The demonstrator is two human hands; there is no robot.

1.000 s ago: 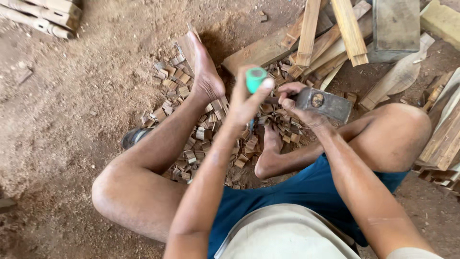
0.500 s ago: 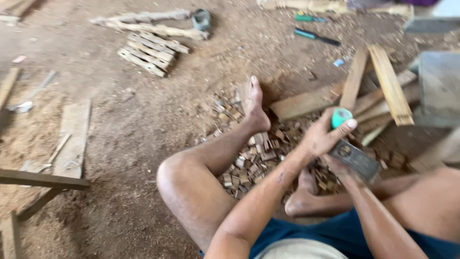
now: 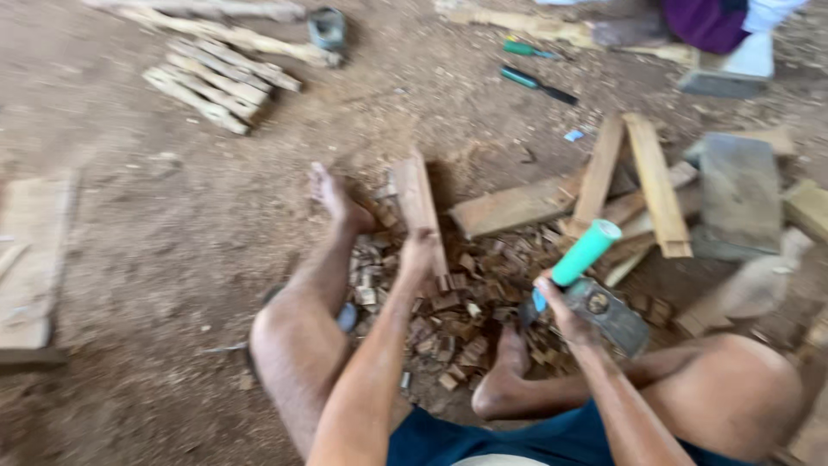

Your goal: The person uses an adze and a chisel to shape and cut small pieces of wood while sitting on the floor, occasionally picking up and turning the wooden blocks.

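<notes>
- Sitting on the dirt floor [image 3: 172, 259], you have your bare legs bent around the pile of small wood chips [image 3: 448, 311], which serves as the landmark below.
- A flat grey slab [image 3: 740, 192] lies well to the right of the pile and beyond it, with loose planks [image 3: 630, 177] leaning between it and the pile.
- A bundle of rough sticks [image 3: 216, 82] lies far beyond the pile to the left, well apart from it.
- A short wooden board [image 3: 420, 207] stands tilted at the far edge of the pile; your left hand [image 3: 420, 259] grips its near end, fingers closed around it.
- Your right hand [image 3: 556, 306] is just right of the pile, above your right foot, fingers wrapped tight around a hatchet with a green handle [image 3: 586, 252]; the handle points up and away, and the dark metal head [image 3: 608, 312] sits just beside the hand on its right.
- Two green-handled tools [image 3: 535, 79] lie on the floor far beyond the pile, near the top of the view.
- The view is blurred, so finer detail of the chips cannot be told.
</notes>
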